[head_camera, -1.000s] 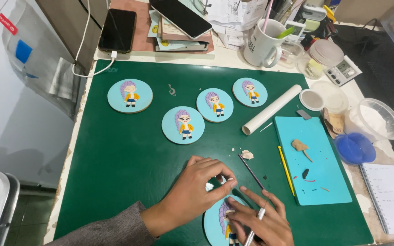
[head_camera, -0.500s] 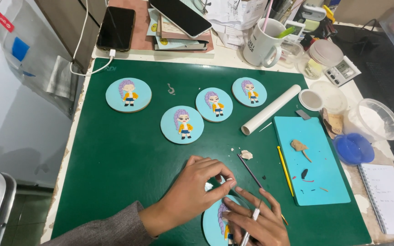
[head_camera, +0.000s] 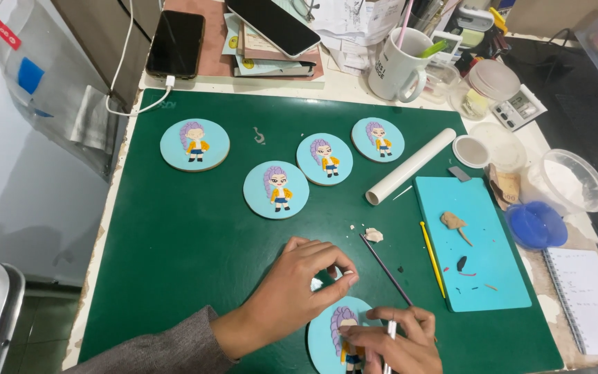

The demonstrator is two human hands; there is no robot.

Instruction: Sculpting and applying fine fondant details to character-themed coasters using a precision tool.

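Little had shifted: our left hand [head_camera: 292, 294] kept steadying the round light-blue disc with a purple-haired figure [head_camera: 340, 336] at the green mat's [head_camera: 195, 242] near edge, while our right hand [head_camera: 392, 344] gripped a thin dark-handled tool [head_camera: 385, 270].

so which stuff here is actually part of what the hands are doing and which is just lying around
In use:
left hand steadying the blue disc
right hand holding a thin tool

Lying about:
four finished discs, e.g.
white roller
yellow stick
mug
two phones, e.g.
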